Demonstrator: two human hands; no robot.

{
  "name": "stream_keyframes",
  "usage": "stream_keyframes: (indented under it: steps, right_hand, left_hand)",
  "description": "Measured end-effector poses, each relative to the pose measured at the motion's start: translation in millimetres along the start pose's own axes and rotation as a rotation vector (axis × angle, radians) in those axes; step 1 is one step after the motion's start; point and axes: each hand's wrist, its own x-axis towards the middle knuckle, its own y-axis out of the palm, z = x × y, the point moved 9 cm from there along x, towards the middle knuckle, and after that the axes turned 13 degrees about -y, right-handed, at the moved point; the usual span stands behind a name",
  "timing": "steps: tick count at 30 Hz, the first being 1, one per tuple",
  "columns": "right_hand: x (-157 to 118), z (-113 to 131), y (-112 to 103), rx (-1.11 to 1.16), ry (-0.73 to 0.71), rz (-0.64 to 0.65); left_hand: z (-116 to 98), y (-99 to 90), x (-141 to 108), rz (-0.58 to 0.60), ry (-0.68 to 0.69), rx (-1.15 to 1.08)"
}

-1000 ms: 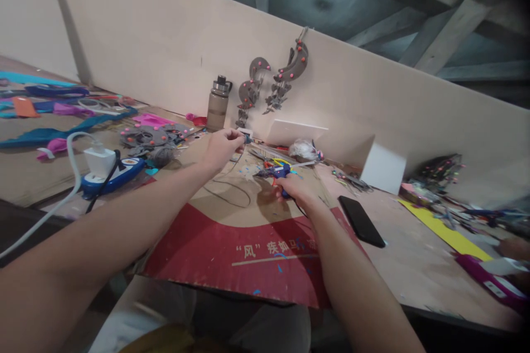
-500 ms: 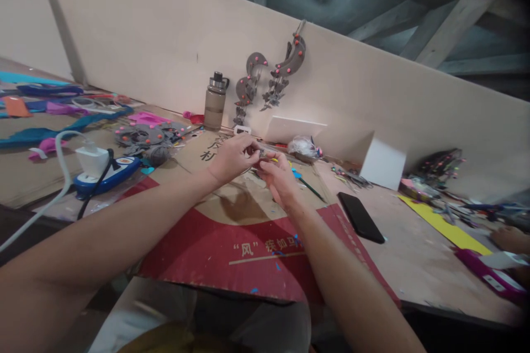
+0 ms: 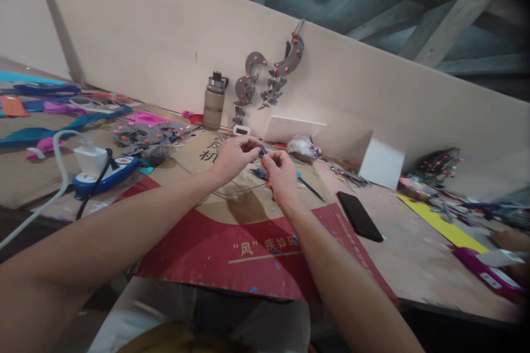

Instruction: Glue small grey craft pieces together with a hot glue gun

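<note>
Over the red and tan cardboard sheet (image 3: 256, 273), my left hand (image 3: 234, 159) and my right hand (image 3: 282, 176) meet, fingertips nearly touching. Between them is a small dark grey piece (image 3: 262, 151), pinched by the fingers of both hands. Its exact shape is too small to tell. Just below the fingertips, a small dark bluish bit (image 3: 260, 173) shows beside my right hand. A thin cord (image 3: 236, 193) curves over the cardboard beneath my hands.
A bottle (image 3: 214, 102) stands by the wall, near hanging grey ornaments (image 3: 290, 58). Grey felt pieces (image 3: 144, 135) and a blue power strip (image 3: 105, 176) lie left. A black phone (image 3: 359, 216) lies right. Another person's hand (image 3: 511, 240) shows at far right.
The fingers of my right hand have curled in closer around the small piece. The dark bluish bit and more of the cord now show below my hands.
</note>
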Motion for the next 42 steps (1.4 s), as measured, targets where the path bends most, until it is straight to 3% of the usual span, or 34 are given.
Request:
stream_keyframes:
  steps: [9, 17, 20, 28, 34, 42]
  right_hand:
    - [0.3, 20.1, -7.2, -0.160, -0.051, -0.002]
    - [-0.4, 26.0, -8.3, -0.222, -0.071, -0.001]
    - [0.1, 28.6, -8.5, -0.226, -0.082, 0.004]
    - [0.5, 29.1, -6.9, -0.246, -0.086, 0.030]
    - [0.2, 36.6, -7.6, -0.366, -0.185, 0.035]
    - [0.2, 48.4, -10.3, -0.539, -0.280, 0.041]
  left_hand:
    - [-1.1, 1.2, -0.9, 0.037, -0.009, -0.009]
    - [-11.7, 1.5, -6.1, -0.014, 0.175, 0.170]
    - [-12.2, 2.0, -6.3, -0.012, 0.184, 0.205]
    - [1.2, 3.7, -1.8, 0.070, -0.004, 0.016]
    - [13.4, 8.6, 1.4, 0.140, -0.163, -0.188]
    - [23.7, 19.5, 1.0, 0.255, -0.260, -0.369]
